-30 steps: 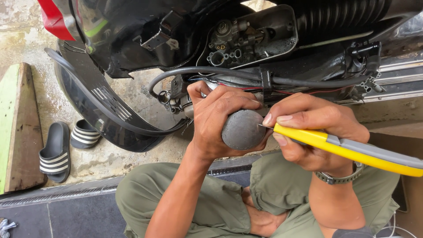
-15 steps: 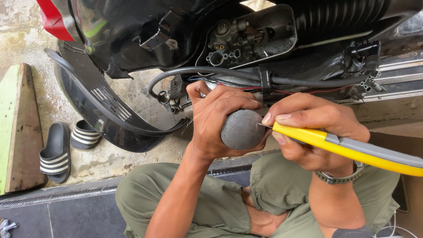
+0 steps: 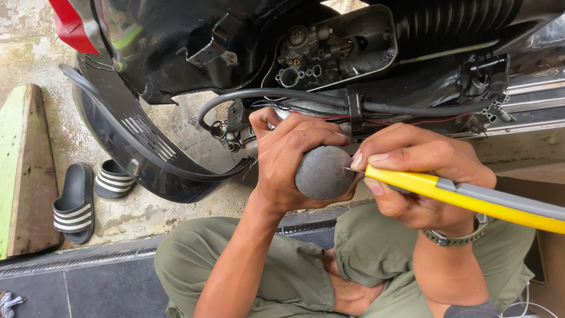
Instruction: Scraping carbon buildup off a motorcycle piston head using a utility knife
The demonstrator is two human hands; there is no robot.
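My left hand [image 3: 288, 156] is wrapped around a rounded grey metal part [image 3: 321, 172], held up in front of my knees. My right hand [image 3: 421, 176] grips a yellow and grey tool [image 3: 471, 197] near its front end. The tool's thin metal tip touches the right side of the grey part. A wristwatch [image 3: 456, 237] sits on my right wrist. Just beyond both hands is the open underside of a black scooter [image 3: 329, 53], with an exposed engine compartment and black hoses [image 3: 282, 94].
A loose black plastic fender panel [image 3: 135, 147] curves down at left. Two striped black sandals [image 3: 88, 197] lie on the wet concrete beside a green wooden board [image 3: 23, 171]. A dark tiled step with a drain groove [image 3: 82, 262] runs below. My olive trousers [image 3: 282, 277] fill the bottom.
Hardly anything differs: both hands keep the same grip, with the tool's tip staying against the grey part.
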